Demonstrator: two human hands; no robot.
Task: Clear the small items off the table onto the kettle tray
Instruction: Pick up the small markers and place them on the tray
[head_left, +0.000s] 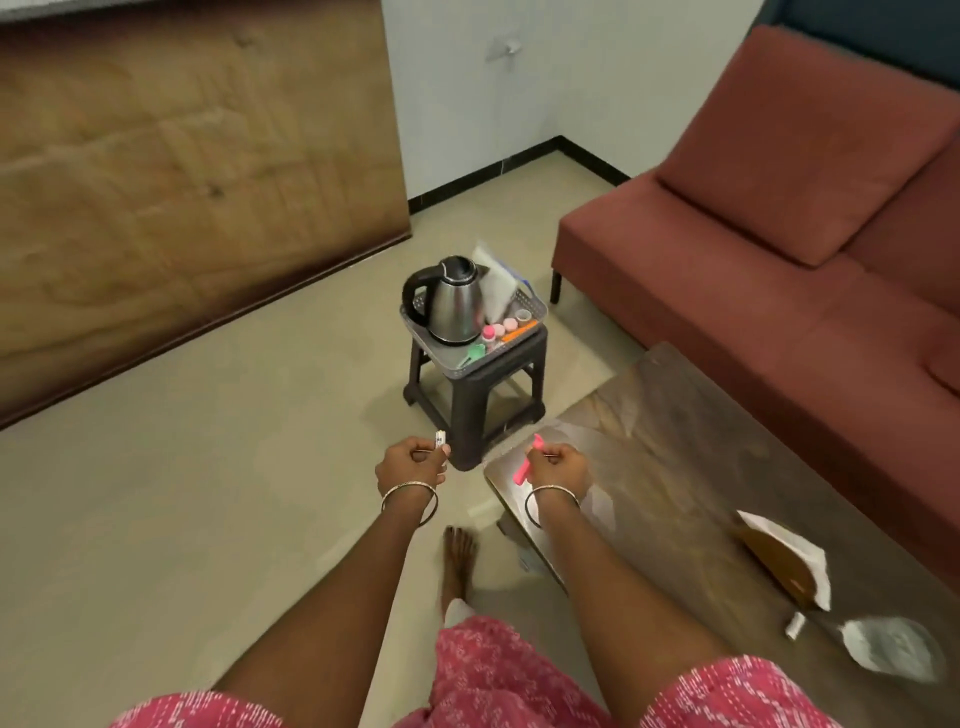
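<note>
A grey kettle tray (535, 299) sits on a dark plastic stool (478, 395) ahead of me. It holds a steel kettle (452, 301), a plastic bag, small pink bottles and an orange stick. My left hand (413, 460) grips a small white item (440, 440) over the floor, short of the stool. Over the near corner of the brown table (691, 447), my right hand (558, 462) holds a pink pen-like item (530, 460).
A red sofa (779, 234) runs along the right behind the table. On the table's near end lie a brown-and-white paper packet (784, 561), a small white tube (794, 626) and a clear plastic bag (891, 649). A wooden panel stands at the left. My bare foot (457, 561) is on the floor.
</note>
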